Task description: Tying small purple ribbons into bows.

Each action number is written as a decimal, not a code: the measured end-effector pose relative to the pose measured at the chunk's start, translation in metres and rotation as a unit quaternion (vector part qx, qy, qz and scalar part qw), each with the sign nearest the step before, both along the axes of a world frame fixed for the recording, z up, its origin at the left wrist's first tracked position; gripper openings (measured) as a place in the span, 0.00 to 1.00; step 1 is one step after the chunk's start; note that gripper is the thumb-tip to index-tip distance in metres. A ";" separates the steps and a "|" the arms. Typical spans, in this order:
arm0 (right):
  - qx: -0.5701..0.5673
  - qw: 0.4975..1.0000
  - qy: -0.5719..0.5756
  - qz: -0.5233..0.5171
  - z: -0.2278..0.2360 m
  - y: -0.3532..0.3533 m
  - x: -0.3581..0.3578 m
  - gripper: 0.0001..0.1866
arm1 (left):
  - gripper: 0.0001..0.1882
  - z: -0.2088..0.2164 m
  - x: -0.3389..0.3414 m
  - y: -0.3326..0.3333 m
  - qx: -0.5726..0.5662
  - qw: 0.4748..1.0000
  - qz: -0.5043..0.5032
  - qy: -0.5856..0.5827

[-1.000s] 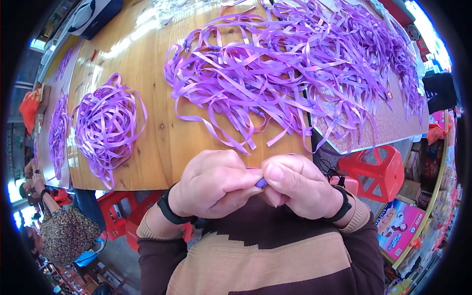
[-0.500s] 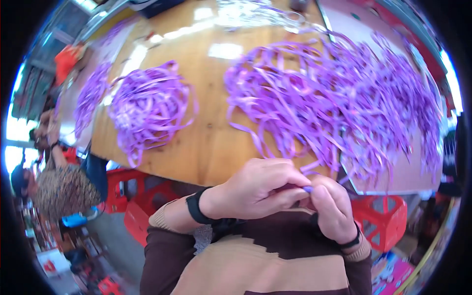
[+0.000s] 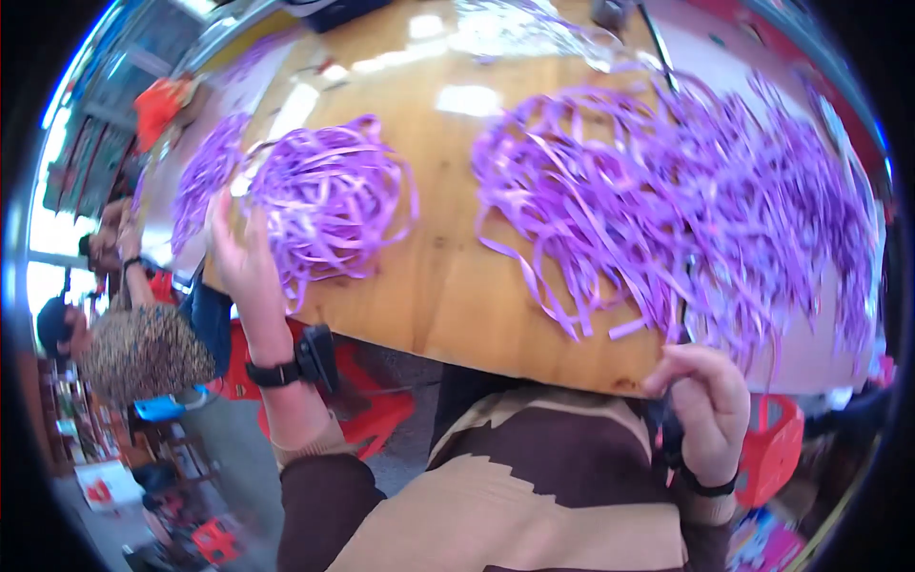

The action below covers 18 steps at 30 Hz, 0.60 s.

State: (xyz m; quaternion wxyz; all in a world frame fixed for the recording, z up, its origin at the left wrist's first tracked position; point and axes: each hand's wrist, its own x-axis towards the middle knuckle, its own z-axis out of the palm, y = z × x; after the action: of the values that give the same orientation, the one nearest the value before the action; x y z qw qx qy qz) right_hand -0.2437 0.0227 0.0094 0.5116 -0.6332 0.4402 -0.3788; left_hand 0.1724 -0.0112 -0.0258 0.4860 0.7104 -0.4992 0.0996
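Note:
A rounded bundle of purple ribbon strips (image 3: pixel 334 200) lies on the left of the wooden table. My left hand (image 3: pixel 246 262) reaches to that bundle's left edge, fingers stretched up and apart, with nothing visible in them. To the right spreads a larger, looser heap of purple ribbon strips (image 3: pixel 610 200), its loops running toward the near edge. My right hand (image 3: pixel 710 410) is at the table's near right edge, just below this heap. Its fingers are curled with the thumb in a pinch; whatever is between them is too small to make out. Black bands circle both wrists.
The wooden table (image 3: pixel 429 286) adjoins a pale surface (image 3: pixel 829 353) on the right. Another purple ribbon pile (image 3: pixel 210 172) lies farther left. Clear plastic wrap (image 3: pixel 534 33) sits at the far side. Red stools (image 3: pixel 772 448) stand below, and another person (image 3: pixel 143 353) works at left.
My hands were together in front of me, pinching a small purple piece. They have parted: the left swung up and left to the bundle, the right moved slightly right. The view has shifted.

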 end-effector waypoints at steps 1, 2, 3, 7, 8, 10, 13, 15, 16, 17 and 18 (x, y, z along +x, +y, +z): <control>-0.169 0.977 0.016 0.132 0.001 -0.016 0.004 0.11 | 0.17 -0.007 -0.010 0.007 0.015 1.000 -0.019 0.003; -0.235 0.940 0.050 0.244 0.014 -0.027 0.011 0.15 | 0.15 -0.013 -0.023 0.012 0.006 0.999 -0.029 0.024; -0.278 0.934 -0.101 0.200 0.003 -0.022 0.026 0.08 | 0.14 -0.017 -0.043 0.017 -0.002 0.998 -0.041 0.042; -0.307 0.927 -0.099 0.192 0.037 -0.001 0.034 0.13 | 0.10 -0.035 -0.120 0.018 0.007 0.986 -0.150 -0.077; -0.392 0.902 -0.155 0.094 0.028 -0.006 0.044 0.10 | 0.09 -0.041 -0.132 0.021 0.022 0.977 -0.178 -0.119; -0.249 0.933 -0.192 0.177 0.047 -0.006 0.019 0.06 | 0.08 -0.048 -0.141 0.029 0.053 0.953 -0.211 -0.211; -0.275 0.943 -0.147 0.118 0.056 0.008 -0.008 0.07 | 0.07 -0.069 -0.164 0.027 0.106 0.937 -0.306 -0.133; -0.303 0.938 -0.140 0.093 0.055 0.011 -0.018 0.07 | 0.06 -0.076 -0.160 0.028 0.109 0.932 -0.322 -0.128; -0.316 0.938 -0.127 0.072 0.057 0.016 -0.027 0.08 | 0.06 -0.077 -0.162 0.025 0.123 0.926 -0.328 -0.139; -0.327 0.935 -0.124 0.059 0.056 0.018 -0.033 0.08 | 0.06 -0.077 -0.161 0.026 0.140 0.923 -0.323 -0.156; -0.338 0.932 -0.122 0.047 0.054 0.020 -0.039 0.08 | 0.06 -0.076 -0.163 0.025 0.135 0.921 -0.333 -0.152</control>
State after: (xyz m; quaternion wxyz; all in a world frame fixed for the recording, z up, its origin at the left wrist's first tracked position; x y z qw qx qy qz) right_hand -0.2830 0.0432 0.0636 0.3341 -0.7376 0.1896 -0.5552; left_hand 0.0097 0.0142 -0.1016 0.3092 0.5382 -0.7835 -0.0300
